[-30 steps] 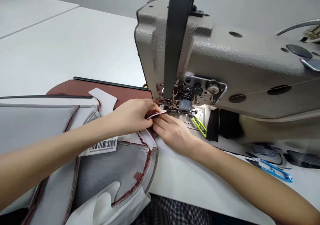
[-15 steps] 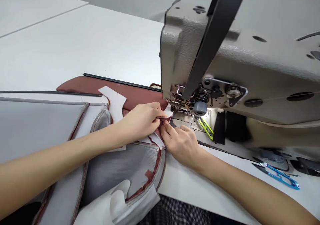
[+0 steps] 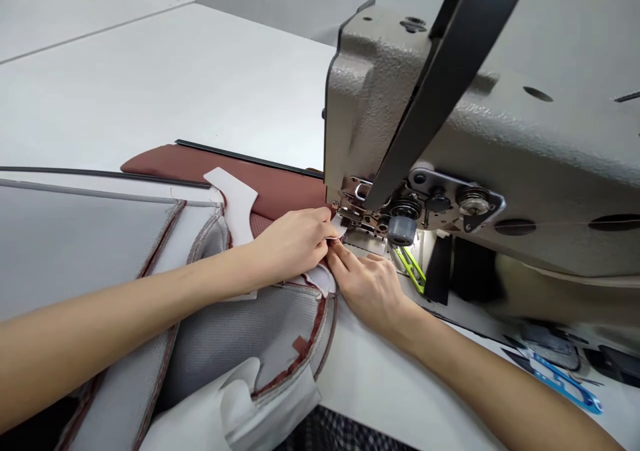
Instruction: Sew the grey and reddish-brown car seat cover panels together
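Observation:
Just left of the sewing machine's needle area, my left hand (image 3: 300, 241) pinches the edge of a sewn cover (image 3: 240, 331), which has grey backing, reddish-brown seams and white lining. My right hand (image 3: 367, 284) meets it there, thumb and fingers closed on the same folded edge. The fingertips nearly touch each other, and the pinched layers are mostly hidden between them. A reddish-brown panel (image 3: 225, 167) of the cover lies behind my left hand, with a white flap (image 3: 237, 201) standing out from it. The sewing machine (image 3: 425, 117) rises beyond both hands, its presser foot close to the fold.
Yellow-green thread snips (image 3: 411, 269) lie on the machine bed beside the needle area. Blue thread snips (image 3: 565, 383) rest on the white table (image 3: 125, 84) at the right. Black pieces (image 3: 473, 271) sit under the machine arm. A slanted dark bar (image 3: 445, 84) crosses the machine's front.
Both hands have drawn closer together at the fold, and the raised reddish-brown edge between them is now mostly covered. The view has shifted slightly.

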A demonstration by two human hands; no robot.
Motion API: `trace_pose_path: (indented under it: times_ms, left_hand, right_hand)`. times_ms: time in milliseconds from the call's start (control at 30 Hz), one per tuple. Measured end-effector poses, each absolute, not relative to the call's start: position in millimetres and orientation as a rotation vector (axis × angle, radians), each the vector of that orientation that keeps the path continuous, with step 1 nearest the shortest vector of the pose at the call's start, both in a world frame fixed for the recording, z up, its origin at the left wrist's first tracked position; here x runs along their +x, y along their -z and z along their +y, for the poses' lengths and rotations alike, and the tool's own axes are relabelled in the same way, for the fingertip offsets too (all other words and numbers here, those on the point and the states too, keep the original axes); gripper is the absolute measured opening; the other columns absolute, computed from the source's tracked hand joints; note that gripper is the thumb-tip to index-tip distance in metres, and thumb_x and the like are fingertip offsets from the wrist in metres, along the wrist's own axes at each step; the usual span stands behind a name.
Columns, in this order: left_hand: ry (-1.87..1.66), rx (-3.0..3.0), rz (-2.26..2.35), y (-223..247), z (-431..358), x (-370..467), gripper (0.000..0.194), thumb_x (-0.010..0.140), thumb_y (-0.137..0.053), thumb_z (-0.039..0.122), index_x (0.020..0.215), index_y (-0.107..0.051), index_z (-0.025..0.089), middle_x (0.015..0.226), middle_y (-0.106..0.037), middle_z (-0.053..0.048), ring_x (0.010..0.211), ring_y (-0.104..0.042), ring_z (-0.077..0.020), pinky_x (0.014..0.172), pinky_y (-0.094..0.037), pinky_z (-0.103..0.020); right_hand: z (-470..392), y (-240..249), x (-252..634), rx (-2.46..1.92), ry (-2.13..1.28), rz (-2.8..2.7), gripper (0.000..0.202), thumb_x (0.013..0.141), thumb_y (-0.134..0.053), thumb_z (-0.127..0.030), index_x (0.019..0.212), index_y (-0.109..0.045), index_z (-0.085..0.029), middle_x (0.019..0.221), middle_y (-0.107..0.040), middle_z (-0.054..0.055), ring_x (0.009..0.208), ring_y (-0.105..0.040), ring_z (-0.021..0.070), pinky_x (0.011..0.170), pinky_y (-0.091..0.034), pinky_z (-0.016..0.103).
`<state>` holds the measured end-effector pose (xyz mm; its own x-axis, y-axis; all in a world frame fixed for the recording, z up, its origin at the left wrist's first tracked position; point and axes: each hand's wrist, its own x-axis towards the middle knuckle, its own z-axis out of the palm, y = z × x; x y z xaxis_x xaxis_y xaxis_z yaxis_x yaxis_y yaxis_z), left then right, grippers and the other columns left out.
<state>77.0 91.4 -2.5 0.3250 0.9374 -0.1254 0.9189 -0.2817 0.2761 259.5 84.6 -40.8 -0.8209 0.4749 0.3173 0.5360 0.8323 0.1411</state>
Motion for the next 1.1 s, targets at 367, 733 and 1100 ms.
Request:
trace_pose_path:
  times_ms: [367, 733, 1100]
  left_hand:
    - [-0.306, 2.193, 1.671, 4, 98, 77, 0.025, 0.082, -0.05, 0.011, 0.086, -0.073, 0.02, 0.082, -0.065, -0.001, 0.067, -0.057, -0.0123, 0.061, -0.035, -0.024]
    - [-0.166, 2.237, 1.71, -8, 99, 77, 0.02, 0.085, -0.051, 0.018, 0.078, -0.069, 0.018, 0.075, -0.064, -0.001, 0.069, -0.06, -0.0157, 0.061, -0.037, -0.026]
    - [-0.002, 2.275, 1.646, -3, 92, 88, 0.02, 0.089, -0.046, 0.013, 0.077, -0.062, 0.016, 0.084, -0.066, -0.004, 0.076, -0.062, -0.0189, 0.066, -0.042, -0.029]
  right_hand:
    - [86, 38, 263, -0.825, 0.229, -2.873, 0.04, 0.094, -0.038, -0.002, 0.123, -0.064, -0.01, 0.12, -0.071, 0.015, 0.067, -0.068, 0.0133, 0.057, -0.047, 0.028]
    - [88, 36, 263, -0.831, 0.121, -2.851, 0.042, 0.089, -0.046, -0.006, 0.128, -0.062, -0.009, 0.124, -0.068, 0.015, 0.066, -0.066, 0.0156, 0.057, -0.048, 0.03]
    - [91, 42, 267, -0.64, -0.076, -2.723, 0.028, 0.084, -0.046, 0.001, 0.088, -0.068, -0.015, 0.089, -0.074, 0.0, 0.053, -0.052, 0.0116, 0.05, -0.031, 0.031]
